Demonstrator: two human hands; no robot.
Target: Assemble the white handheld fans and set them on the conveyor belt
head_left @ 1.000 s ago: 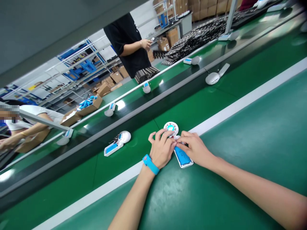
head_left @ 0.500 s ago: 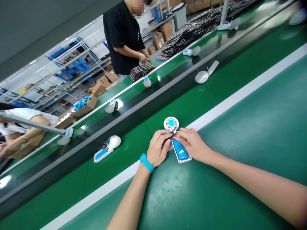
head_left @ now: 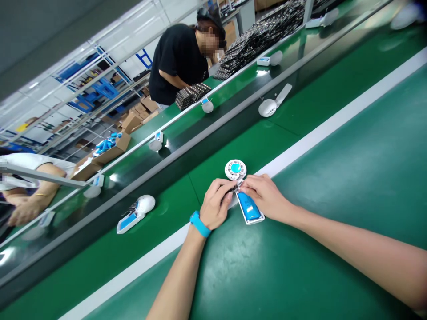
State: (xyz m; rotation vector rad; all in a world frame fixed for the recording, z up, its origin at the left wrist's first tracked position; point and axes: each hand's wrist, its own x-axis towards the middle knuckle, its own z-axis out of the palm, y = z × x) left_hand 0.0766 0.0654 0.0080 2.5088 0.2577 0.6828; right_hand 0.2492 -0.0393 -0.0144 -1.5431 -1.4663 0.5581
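Observation:
A white handheld fan (head_left: 235, 169) with a blue hub lies at the edge of the green work surface, its handle open. A blue battery (head_left: 249, 208) fills the handle. My left hand (head_left: 215, 204), with a blue band at the wrist, pinches a small dark circuit board (head_left: 233, 189) beside the fan's neck; fingers partly cover it. On the other side, my right hand (head_left: 263, 195) has its fingers closed at the neck, by the top of the handle. What lies under those fingertips is mostly hidden.
A green conveyor belt (head_left: 173, 195) runs diagonally past, carrying an open fan (head_left: 131, 215) to the left and another fan (head_left: 268, 108) farther up. Beyond a rail, more fan parts ride a second lane. A person in black (head_left: 180, 62) leans over stacked dark boards (head_left: 191, 95).
The fans on the near belt have shifted left and down; those on the far lane have moved slightly right. The person in black has bent forward. My hands stay at the fan's neck.

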